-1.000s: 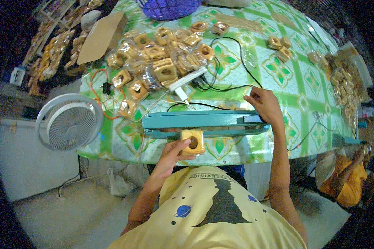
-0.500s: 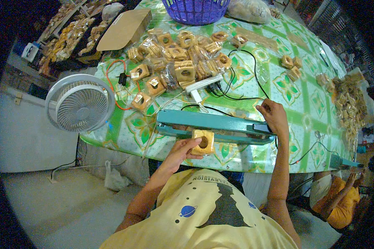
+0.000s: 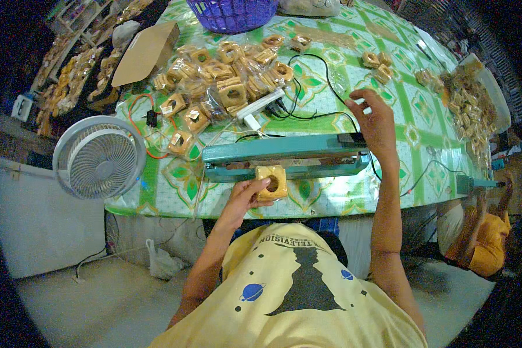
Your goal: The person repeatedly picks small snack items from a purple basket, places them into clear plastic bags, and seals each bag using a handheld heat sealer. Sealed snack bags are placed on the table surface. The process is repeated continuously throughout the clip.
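In my left hand (image 3: 242, 200) is a packet of square, golden biscuits with a round hole (image 3: 272, 184), in clear wrapping. My thumb lies on its front face. The packet's far edge rests against the near side of a long teal bar heat sealer (image 3: 284, 152), whose upper arm stands raised off its base toward the right end. My right hand (image 3: 374, 122) hovers above the sealer's black-tipped right end, its fingers loosely curled, with a gap between thumb and forefinger and nothing held. Beyond the sealer lies a heap of similar wrapped biscuits (image 3: 223, 75).
A white power strip (image 3: 261, 104) with black cords lies behind the sealer. Left stands a round fan (image 3: 101, 162); at the back, a purple basket (image 3: 232, 14) and cardboard sheet (image 3: 148, 55). More packets (image 3: 475, 107) pile up right, near another person in orange (image 3: 484, 246).
My right hand has lifted up and away from the sealer's right end, and the upper arm's right end has risen. My left hand still holds the packet at the sealer. The whole view has shifted.
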Demonstrator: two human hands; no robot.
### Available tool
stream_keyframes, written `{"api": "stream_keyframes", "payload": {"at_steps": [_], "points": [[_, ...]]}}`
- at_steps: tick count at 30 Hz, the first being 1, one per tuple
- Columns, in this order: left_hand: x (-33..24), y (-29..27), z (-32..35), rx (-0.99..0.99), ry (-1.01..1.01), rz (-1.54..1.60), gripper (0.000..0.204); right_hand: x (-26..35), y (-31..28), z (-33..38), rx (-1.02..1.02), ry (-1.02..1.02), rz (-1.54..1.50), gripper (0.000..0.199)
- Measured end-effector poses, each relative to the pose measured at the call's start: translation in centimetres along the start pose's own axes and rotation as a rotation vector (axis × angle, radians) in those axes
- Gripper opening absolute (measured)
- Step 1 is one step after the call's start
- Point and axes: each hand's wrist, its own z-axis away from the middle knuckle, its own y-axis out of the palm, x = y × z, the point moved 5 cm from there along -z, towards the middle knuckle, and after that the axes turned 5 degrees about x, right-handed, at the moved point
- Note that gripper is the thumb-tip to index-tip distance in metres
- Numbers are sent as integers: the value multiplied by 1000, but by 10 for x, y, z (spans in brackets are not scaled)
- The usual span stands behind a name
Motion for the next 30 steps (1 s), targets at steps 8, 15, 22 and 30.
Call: {"api": "stream_keyframes", "payload": {"at_steps": [8,15,22,30], "points": [[-26,25,40,107,5,-203,49,105,9,26,332,-422,-200,13],[-73,39,69,175,150,-209,56,145,36,34,670,-529,-330,13],[-120,4,70,-44,534,-431,59,134,7,7,504,-512,-288,16],[-153,-145,0,-778,515,-1496,70,-85,0,-131,598,81,-183,23]]}}
